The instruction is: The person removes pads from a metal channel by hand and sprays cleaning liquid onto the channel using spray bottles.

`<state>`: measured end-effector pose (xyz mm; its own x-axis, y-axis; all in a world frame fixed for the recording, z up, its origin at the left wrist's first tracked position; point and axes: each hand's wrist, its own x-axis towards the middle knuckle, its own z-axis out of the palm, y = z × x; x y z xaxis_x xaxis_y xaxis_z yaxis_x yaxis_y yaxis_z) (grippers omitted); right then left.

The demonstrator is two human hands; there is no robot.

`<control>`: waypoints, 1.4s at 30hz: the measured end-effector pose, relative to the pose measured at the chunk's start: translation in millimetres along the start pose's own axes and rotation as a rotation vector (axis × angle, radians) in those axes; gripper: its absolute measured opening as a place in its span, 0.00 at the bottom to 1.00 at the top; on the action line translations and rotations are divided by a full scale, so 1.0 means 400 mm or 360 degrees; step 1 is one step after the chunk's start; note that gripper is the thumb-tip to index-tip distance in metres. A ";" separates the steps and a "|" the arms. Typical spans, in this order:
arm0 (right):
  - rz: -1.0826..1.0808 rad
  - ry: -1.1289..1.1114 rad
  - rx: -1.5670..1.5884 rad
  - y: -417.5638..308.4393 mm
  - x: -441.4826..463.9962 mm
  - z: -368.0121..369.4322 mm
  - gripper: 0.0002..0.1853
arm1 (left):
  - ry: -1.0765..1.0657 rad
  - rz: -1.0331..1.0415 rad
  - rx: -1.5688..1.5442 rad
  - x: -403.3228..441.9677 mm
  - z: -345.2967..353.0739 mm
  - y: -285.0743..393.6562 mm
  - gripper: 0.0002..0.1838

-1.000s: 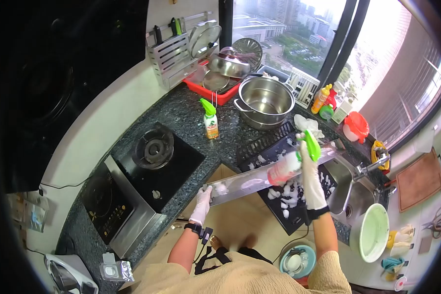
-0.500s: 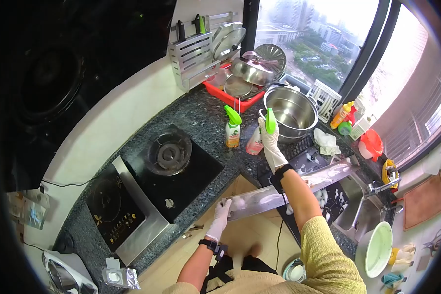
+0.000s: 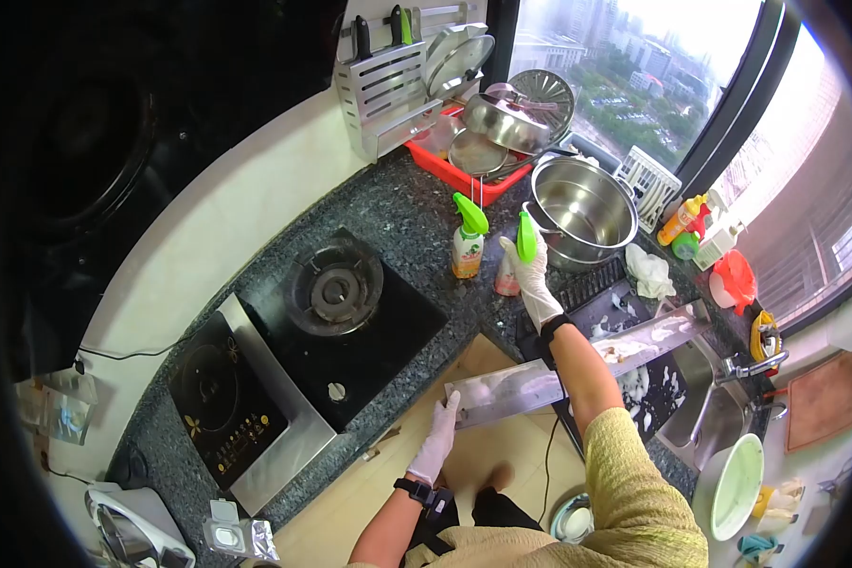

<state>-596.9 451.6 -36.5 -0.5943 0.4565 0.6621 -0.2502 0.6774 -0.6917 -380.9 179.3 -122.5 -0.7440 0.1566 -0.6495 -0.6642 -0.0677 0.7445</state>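
Note:
My right hand (image 3: 538,289), in a white glove, is closed around a spray bottle (image 3: 507,278) with a green trigger head, standing on or just above the counter; the palm hides much of the bottle. Beside it stands a second spray bottle (image 3: 468,251), also green-headed. My left hand (image 3: 439,435), gloved too, grips the near end of a long metal panel (image 3: 502,390). White foam lies along the panel, which slants over the sink area and passes beneath my right forearm.
A large steel pot (image 3: 587,213) and a red dish basket (image 3: 454,176) stand behind the bottles. To the left is a gas hob (image 3: 398,322). Foam covers a dark tray (image 3: 648,398) by the sink (image 3: 705,379). A green basin (image 3: 734,488) sits at the right.
The view has shifted slightly, so the scene sits further right. My right hand covers a little more of its bottle. My left hand keeps its hold on the panel.

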 end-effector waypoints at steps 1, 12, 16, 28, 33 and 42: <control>-0.0036 -0.0008 0.0085 0.000 0.006 -0.006 0.35 | 0.0011 -0.0020 0.0009 -0.002 0.002 0.002 0.36; 0.0440 -0.0311 0.0467 -0.002 -0.002 -0.062 0.40 | -0.0011 -0.0021 0.0031 0.049 -0.003 -0.034 0.40; 0.0470 -0.0363 0.0480 0.036 -0.003 -0.063 0.38 | -0.0010 -0.0027 0.0046 0.057 -0.006 -0.042 0.40; 0.0480 -0.0382 0.0217 0.108 -0.051 -0.110 0.40 | 0.0034 0.0029 0.0030 0.042 0.004 -0.034 0.38; 0.0771 -0.0452 0.0070 0.084 -0.083 -0.159 0.41 | -0.0007 -0.0016 0.0038 0.048 -0.004 -0.035 0.41; 0.1535 -0.0475 0.0502 0.048 -0.100 -0.294 0.34 | 0.0002 0.0008 0.0014 0.082 -0.023 -0.079 0.36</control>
<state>-488.0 513.9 -42.5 -0.8003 0.5323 -0.2759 0.2663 -0.0968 -0.9590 -385.0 177.6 -168.6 -0.7475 0.1548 -0.6460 -0.6598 -0.0599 0.7490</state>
